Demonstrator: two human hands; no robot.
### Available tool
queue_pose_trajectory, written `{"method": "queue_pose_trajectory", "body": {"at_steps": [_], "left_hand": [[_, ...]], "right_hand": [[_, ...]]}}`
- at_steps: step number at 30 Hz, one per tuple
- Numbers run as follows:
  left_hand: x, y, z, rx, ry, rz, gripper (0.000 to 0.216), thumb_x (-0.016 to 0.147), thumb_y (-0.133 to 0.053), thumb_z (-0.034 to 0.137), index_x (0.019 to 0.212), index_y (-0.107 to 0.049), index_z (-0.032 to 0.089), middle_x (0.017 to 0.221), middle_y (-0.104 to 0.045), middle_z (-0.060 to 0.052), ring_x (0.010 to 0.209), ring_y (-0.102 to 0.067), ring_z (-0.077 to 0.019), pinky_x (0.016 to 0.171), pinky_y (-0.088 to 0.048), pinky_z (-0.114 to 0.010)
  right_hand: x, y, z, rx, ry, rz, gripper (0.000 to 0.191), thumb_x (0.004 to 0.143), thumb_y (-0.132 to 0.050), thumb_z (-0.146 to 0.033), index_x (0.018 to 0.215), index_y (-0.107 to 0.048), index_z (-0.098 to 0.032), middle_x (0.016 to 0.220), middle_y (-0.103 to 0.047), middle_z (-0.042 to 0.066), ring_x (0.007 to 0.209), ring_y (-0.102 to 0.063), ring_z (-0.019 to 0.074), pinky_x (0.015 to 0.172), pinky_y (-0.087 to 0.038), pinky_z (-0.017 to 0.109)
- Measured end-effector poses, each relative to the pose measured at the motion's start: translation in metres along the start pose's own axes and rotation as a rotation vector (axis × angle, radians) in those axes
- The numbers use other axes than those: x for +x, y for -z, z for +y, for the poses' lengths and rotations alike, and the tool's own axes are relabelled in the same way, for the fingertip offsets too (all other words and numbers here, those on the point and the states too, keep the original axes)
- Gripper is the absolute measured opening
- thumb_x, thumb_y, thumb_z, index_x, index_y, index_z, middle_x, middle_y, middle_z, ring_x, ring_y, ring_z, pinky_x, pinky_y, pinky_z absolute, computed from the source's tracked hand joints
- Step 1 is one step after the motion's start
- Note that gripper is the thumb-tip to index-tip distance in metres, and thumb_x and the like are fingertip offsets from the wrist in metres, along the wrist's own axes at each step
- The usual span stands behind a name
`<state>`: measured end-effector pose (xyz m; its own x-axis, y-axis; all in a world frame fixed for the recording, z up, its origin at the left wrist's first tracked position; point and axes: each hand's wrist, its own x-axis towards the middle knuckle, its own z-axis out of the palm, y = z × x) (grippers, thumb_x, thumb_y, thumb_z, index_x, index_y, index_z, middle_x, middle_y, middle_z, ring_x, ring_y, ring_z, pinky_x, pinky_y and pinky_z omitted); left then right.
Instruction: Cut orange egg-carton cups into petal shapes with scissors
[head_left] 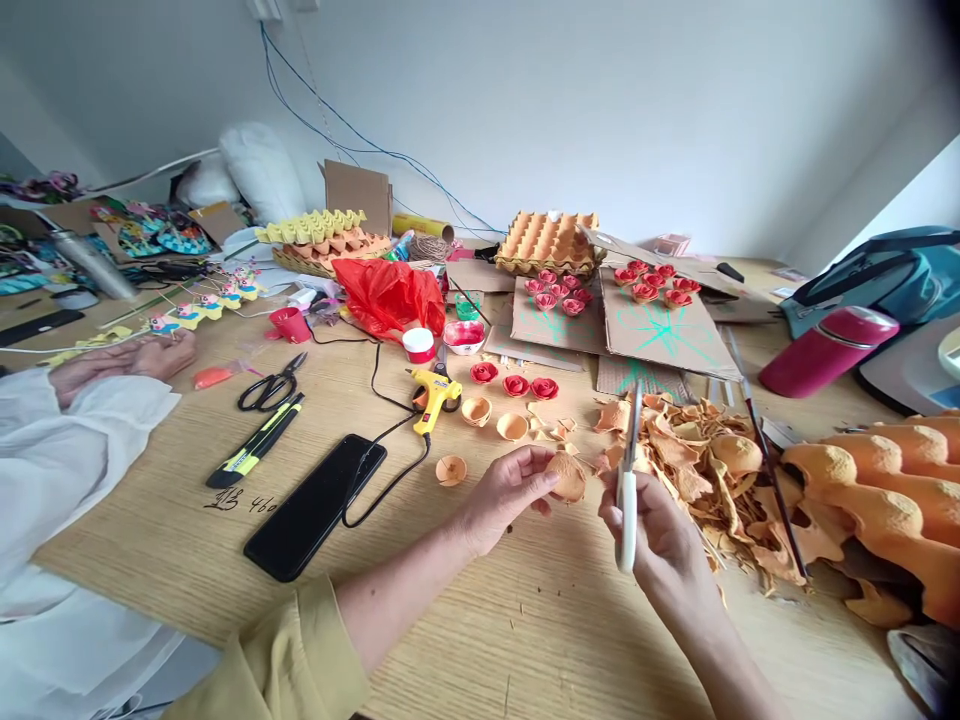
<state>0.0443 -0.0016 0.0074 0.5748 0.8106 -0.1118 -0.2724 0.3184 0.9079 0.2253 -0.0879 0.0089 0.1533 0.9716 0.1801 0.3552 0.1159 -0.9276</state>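
On the table (525, 620), near centre, the left hand (502, 495) has a cup (568, 477) in it and the right hand (652, 525) has scissors (628, 480) in it. Right of them lies a scrap pile (705, 460), and further right a tray (885, 500). Left of the hands lies a phone (315, 505), with a knife (255, 452) to its left and spare scissors (271, 385) behind the knife. A glue gun (433, 393) stands behind the phone, three roses (514, 383) to its right. Further back lie cardboard sheets (660, 335), a flask (825, 350) to their right.
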Motion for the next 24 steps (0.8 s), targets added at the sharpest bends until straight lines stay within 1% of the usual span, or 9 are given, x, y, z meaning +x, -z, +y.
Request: {"method": "queue_pose_trajectory", "body": {"at_steps": [3, 6, 8, 10, 13, 15, 20, 24], "left_hand": [[0.003, 0.005, -0.001, -0.079, -0.035, 0.060, 0.049, 0.071, -0.082, 0.048, 0.104, -0.064, 0.015, 0.097, -0.069, -0.006, 0.081, -0.065, -0.0144, 0.064, -0.049, -0.024], [0.006, 0.009, 0.000, -0.151, -0.048, 0.089, 0.051, 0.069, -0.084, 0.047, 0.103, -0.065, 0.014, 0.092, -0.071, -0.006, 0.078, -0.067, -0.0150, 0.065, -0.050, -0.025], [0.006, 0.010, 0.000, -0.195, -0.054, 0.098, 0.051, 0.068, -0.085, 0.046, 0.103, -0.066, 0.013, 0.091, -0.071, -0.006, 0.078, -0.068, -0.0157, 0.066, -0.050, -0.025], [0.007, 0.011, 0.000, -0.232, -0.063, 0.100, 0.050, 0.068, -0.085, 0.045, 0.103, -0.067, 0.014, 0.091, -0.071, -0.006, 0.077, -0.069, -0.0156, 0.068, -0.051, -0.026], [0.007, 0.012, 0.000, -0.257, -0.069, 0.095, 0.049, 0.069, -0.085, 0.044, 0.104, -0.068, 0.014, 0.093, -0.072, -0.006, 0.077, -0.069, -0.0147, 0.070, -0.052, -0.026], [0.006, 0.012, 0.000, -0.249, -0.079, 0.087, 0.048, 0.070, -0.085, 0.044, 0.105, -0.069, 0.015, 0.097, -0.072, -0.006, 0.077, -0.069, -0.0141, 0.071, -0.052, -0.026], [0.005, 0.013, -0.002, -0.158, -0.118, 0.064, 0.043, 0.072, -0.083, 0.043, 0.105, -0.070, 0.018, 0.107, -0.071, -0.006, 0.082, -0.066, -0.0135, 0.073, -0.053, -0.027], [0.006, 0.012, -0.003, -0.109, -0.150, 0.025, 0.041, 0.075, -0.081, 0.042, 0.107, -0.070, 0.019, 0.108, -0.069, -0.007, 0.087, -0.062, -0.0144, 0.074, -0.053, -0.027]], "right_hand": [[0.001, 0.004, -0.002, -0.182, 0.013, -0.063, 0.022, 0.093, -0.055, -0.044, 0.096, -0.057, -0.023, 0.080, -0.059, 0.001, 0.073, -0.054, 0.0190, 0.062, -0.046, 0.030], [0.002, 0.005, 0.000, -0.360, 0.110, -0.084, 0.021, 0.090, -0.058, -0.039, 0.080, -0.051, -0.022, 0.074, -0.055, -0.001, 0.069, -0.051, 0.0181, 0.065, -0.044, 0.031], [0.003, 0.004, 0.002, -0.445, 0.188, -0.100, 0.020, 0.090, -0.057, -0.035, 0.077, -0.048, -0.023, 0.071, -0.051, -0.002, 0.067, -0.048, 0.0173, 0.067, -0.043, 0.032], [0.004, 0.003, 0.005, -0.508, 0.259, -0.124, 0.017, 0.090, -0.056, -0.030, 0.078, -0.046, -0.023, 0.071, -0.050, -0.003, 0.067, -0.047, 0.0174, 0.071, -0.042, 0.034], [0.004, 0.002, 0.010, -0.568, 0.330, -0.159, 0.009, 0.088, -0.057, -0.025, 0.087, -0.048, -0.023, 0.078, -0.054, -0.002, 0.074, -0.052, 0.0192, 0.082, -0.042, 0.039], [0.005, 0.002, 0.012, -0.604, 0.347, -0.157, 0.012, 0.086, -0.059, -0.023, 0.091, -0.048, -0.024, 0.083, -0.057, -0.001, 0.079, -0.054, 0.0211, 0.087, -0.040, 0.042], [0.005, 0.002, 0.011, -0.647, 0.373, -0.135, 0.017, 0.084, -0.061, -0.023, 0.093, -0.047, -0.024, 0.085, -0.057, 0.000, 0.080, -0.054, 0.0230, 0.086, -0.040, 0.044], [0.005, 0.002, 0.009, -0.660, 0.391, -0.140, 0.016, 0.084, -0.059, -0.025, 0.093, -0.046, -0.024, 0.086, -0.056, 0.001, 0.078, -0.054, 0.0224, 0.086, -0.040, 0.045]]}}
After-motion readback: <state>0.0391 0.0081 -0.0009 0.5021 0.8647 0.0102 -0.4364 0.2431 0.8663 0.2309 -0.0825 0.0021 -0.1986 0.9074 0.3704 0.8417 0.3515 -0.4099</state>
